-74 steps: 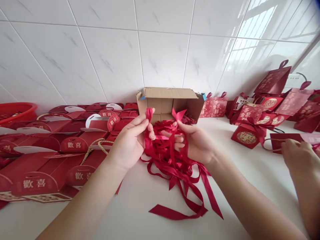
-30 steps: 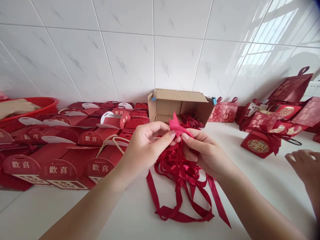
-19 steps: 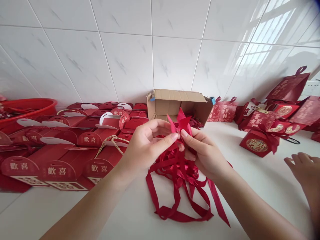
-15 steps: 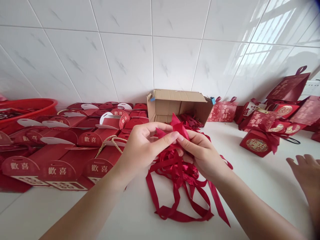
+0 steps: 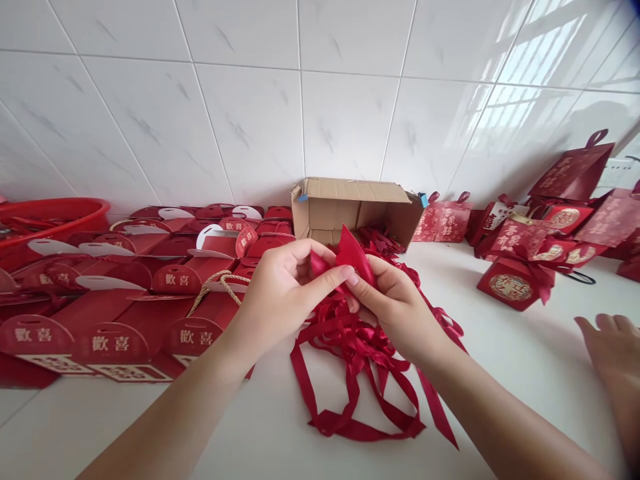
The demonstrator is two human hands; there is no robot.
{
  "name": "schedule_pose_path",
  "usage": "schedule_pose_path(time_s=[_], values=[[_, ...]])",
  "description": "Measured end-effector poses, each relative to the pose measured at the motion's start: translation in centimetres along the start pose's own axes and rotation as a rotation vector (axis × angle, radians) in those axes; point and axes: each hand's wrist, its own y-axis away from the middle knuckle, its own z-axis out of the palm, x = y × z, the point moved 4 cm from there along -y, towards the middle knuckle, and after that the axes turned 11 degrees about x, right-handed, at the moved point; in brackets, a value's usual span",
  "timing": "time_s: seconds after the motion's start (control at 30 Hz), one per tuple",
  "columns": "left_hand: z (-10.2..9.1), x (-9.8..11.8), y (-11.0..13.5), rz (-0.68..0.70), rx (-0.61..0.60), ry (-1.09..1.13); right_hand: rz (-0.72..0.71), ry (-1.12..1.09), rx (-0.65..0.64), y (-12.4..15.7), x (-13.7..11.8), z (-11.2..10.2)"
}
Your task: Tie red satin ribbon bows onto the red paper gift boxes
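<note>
Both my hands meet over a heap of red satin ribbons [image 5: 350, 340] on the white surface. My left hand [image 5: 293, 283] is closed, its thumb and fingers pinching a piece of red ribbon [image 5: 353, 255]. My right hand [image 5: 395, 300] grips the same piece from the other side, and the two thumb tips touch. A pointed fold of the ribbon stands up between the fingers. The parts of it inside the hands are hidden. Loose lengths of ribbon trail below and to the right of my hands.
Rows of red gift boxes [image 5: 110, 340] lie at the left, by a red basin [image 5: 75, 213]. An open cardboard box [image 5: 357, 190] with red ribbon stands against the tiled wall. More decorated red boxes [image 5: 515, 283] sit at the right, near another person's hand [image 5: 613, 350].
Both hands stay pinched on the ribbon, with a slight shift of the fingers and fold. The view has moved slightly to the right.
</note>
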Motion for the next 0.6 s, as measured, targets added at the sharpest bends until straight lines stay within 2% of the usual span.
schedule_pose_path(time_s=[0.13,0.33,0.4,0.5,0.53,0.6], values=[[-0.2,0.1,-0.1,0.009,0.015,-0.024,0.029,0.015,0.000,0.1,0.1,0.1],[-0.5,0.7,-0.4,0.043,0.014,-0.020,0.038,0.152,-0.158,0.2,-0.2,0.1],[-0.5,0.7,-0.5,0.081,0.060,-0.034,0.047,0.161,-0.199,0.2,-0.2,-0.1],[-0.5,0.1,-0.4,0.108,0.175,0.015,0.059,0.101,-0.173,-0.1,-0.2,-0.6],[-0.3,-0.2,-0.4,0.085,0.163,0.047,0.058,0.070,-0.150,-0.2,-0.3,-0.8],[0.6,-0.8,-0.3,0.008,0.009,0.087,0.054,0.015,-0.106,-0.4,-0.4,-1.3]])
